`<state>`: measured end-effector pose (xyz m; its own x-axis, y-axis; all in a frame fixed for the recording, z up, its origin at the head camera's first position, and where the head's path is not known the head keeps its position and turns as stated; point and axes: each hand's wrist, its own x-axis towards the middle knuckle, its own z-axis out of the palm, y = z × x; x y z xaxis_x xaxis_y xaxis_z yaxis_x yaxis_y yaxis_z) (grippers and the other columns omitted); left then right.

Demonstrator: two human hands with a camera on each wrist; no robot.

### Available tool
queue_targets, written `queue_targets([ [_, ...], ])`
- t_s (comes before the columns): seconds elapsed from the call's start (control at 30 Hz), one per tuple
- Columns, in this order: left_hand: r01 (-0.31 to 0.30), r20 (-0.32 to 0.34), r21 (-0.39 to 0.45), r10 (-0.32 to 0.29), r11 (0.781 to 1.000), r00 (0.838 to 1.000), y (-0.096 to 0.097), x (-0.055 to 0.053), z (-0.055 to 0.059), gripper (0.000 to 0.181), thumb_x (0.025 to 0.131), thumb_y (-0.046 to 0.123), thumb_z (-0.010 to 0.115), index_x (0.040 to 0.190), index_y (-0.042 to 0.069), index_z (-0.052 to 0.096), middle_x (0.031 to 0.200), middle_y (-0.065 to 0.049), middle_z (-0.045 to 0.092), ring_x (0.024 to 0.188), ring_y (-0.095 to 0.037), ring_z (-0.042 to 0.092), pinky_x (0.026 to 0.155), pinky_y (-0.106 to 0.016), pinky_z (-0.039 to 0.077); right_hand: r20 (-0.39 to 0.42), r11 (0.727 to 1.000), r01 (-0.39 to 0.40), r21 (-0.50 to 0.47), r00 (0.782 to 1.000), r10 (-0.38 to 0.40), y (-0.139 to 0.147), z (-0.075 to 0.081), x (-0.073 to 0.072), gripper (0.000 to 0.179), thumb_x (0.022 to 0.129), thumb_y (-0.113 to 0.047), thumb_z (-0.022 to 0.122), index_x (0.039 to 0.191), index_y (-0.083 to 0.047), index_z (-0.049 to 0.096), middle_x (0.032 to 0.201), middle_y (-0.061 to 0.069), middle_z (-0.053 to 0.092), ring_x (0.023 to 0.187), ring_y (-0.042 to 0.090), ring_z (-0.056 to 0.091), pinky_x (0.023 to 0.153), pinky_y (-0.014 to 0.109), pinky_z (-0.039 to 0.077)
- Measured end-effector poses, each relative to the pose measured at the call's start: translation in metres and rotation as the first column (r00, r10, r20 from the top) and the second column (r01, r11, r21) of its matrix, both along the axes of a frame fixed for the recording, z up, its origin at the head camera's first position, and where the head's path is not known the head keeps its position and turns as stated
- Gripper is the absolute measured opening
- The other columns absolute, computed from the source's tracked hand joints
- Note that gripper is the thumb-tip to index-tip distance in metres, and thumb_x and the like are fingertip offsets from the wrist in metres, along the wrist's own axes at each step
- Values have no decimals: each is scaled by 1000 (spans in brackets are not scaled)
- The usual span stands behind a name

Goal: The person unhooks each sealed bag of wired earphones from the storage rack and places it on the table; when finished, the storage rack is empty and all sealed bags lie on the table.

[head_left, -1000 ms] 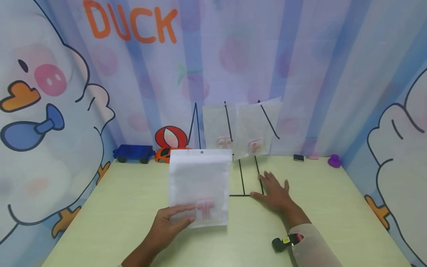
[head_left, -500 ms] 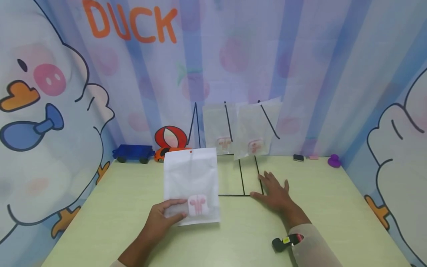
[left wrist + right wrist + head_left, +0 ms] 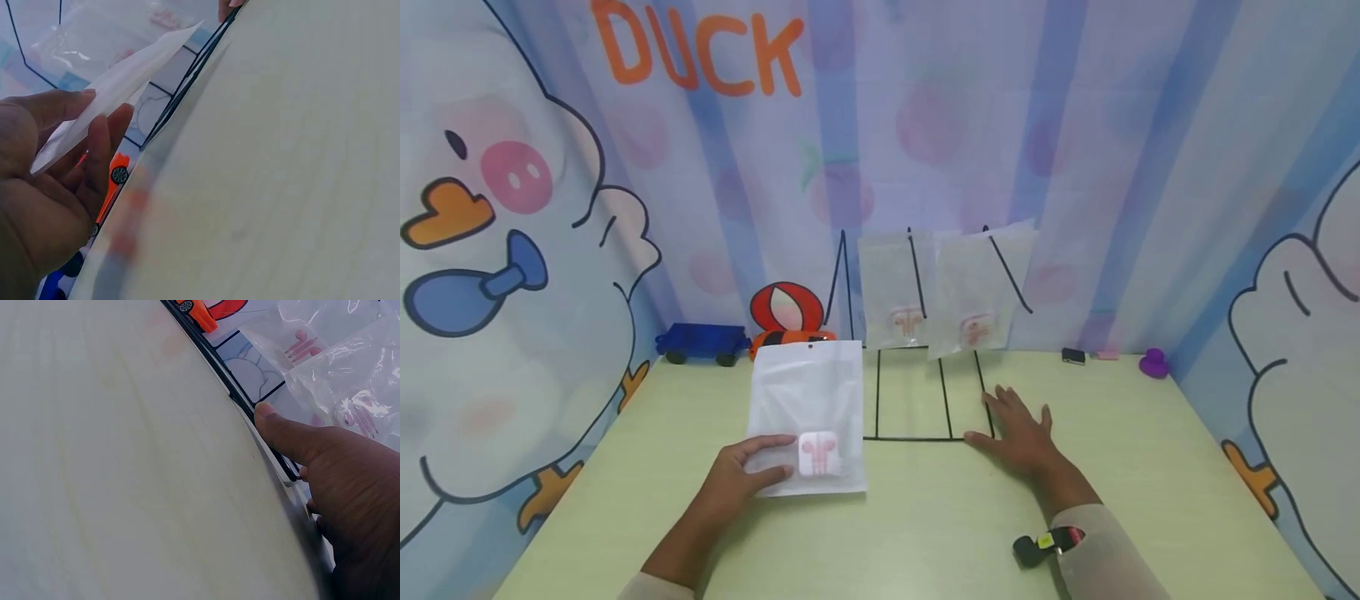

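Observation:
My left hand (image 3: 726,482) pinches the left edge of a white zip pouch (image 3: 807,387) between thumb and fingers. A boxed pair of pink earphones (image 3: 818,454) shows through its lower part, and a hang hole sits at its top. In the left wrist view the pouch (image 3: 119,81) appears edge-on, tilted above the table. My right hand (image 3: 1018,429) rests with spread fingers on the front right corner of a black wire display rack (image 3: 917,438). Its thumb (image 3: 281,428) touches the front bar. Two similar pouches hang from the rack, one in the middle (image 3: 883,279) and one at right (image 3: 962,283).
A blue toy wagon (image 3: 703,342) and an orange toy car (image 3: 767,339), partly hidden by the pouch, stand at the back left. A black object (image 3: 1072,357), a pink block (image 3: 1107,356) and a purple toy (image 3: 1153,363) lie at the back right. Printed curtains surround the table.
My left hand has carried the pouch leftward and slightly down, and its front has turned so the earphones show more clearly. My right hand has stayed on the rack.

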<state>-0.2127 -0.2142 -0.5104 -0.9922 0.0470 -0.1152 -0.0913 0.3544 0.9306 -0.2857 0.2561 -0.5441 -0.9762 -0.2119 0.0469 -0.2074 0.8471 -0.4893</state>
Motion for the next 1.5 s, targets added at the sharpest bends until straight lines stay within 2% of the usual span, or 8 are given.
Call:
queue_targets([
  [0.1,12,46,-26,-11,1000,999,-7,-5,0,50,88,23,91,136,20,78,167,-11,54,166,-39,32,134,-73,13,-6,1000,0,1,1000,0,0,1,1,89,102,-61,65,170,-10,37,181,22,24,170,45,14,124,87,-6],
  [0.2,17,77,-15,-15,1000,997,-14,-9,0,51,88,24,91,138,20,78,170,-12,51,167,-41,28,133,-75,9,-6,1000,0,-1,1000,0,0,2,1,90,103,-61,64,170,-10,37,181,22,23,170,45,13,124,87,-6],
  [0.37,32,63,51,-36,998,997,-28,-17,-5,52,92,16,87,142,14,74,173,-16,45,169,-44,23,135,-72,10,-3,1000,4,0,1000,-4,0,2,0,90,103,-61,65,171,-9,36,181,22,23,170,45,13,124,86,-7],
  [0.6,11,81,78,-17,997,997,-44,-27,-10,51,94,16,84,143,13,73,178,-14,37,171,-43,16,135,-72,8,3,1000,1,-1,1000,-1,-1,1,-1,90,102,-61,65,171,-9,36,181,22,23,170,46,13,124,86,-7],
  [0.77,37,81,50,-41,998,996,-49,-33,-13,53,93,19,86,144,14,73,178,-15,37,171,-43,14,135,-72,7,-10,1000,4,7,1000,-4,0,0,-1,89,102,-60,65,170,-9,37,181,22,24,170,46,14,124,87,-5],
  [0.97,20,104,35,-24,999,994,-55,-38,-12,52,93,19,85,144,16,73,177,-12,39,172,-42,13,135,-72,6,-13,1000,1,12,1000,-1,0,0,-1,89,102,-61,65,170,-9,38,180,23,25,170,46,15,124,87,-5],
  [1.23,36,140,21,-38,999,989,-57,-41,-12,54,93,21,87,145,16,72,178,-14,37,170,-45,15,135,-73,7,-11,1000,2,10,1000,-2,0,-3,-1,89,102,-61,65,170,-9,38,180,23,25,170,47,15,124,87,-5],
  [1.5,74,118,-15,-72,997,990,-59,-47,-15,52,93,20,86,143,13,73,177,-18,38,169,-49,15,132,-77,3,-22,1000,3,1,1000,-3,1,-6,-3,90,101,-62,65,169,-9,38,180,23,25,169,47,15,124,87,-6],
])
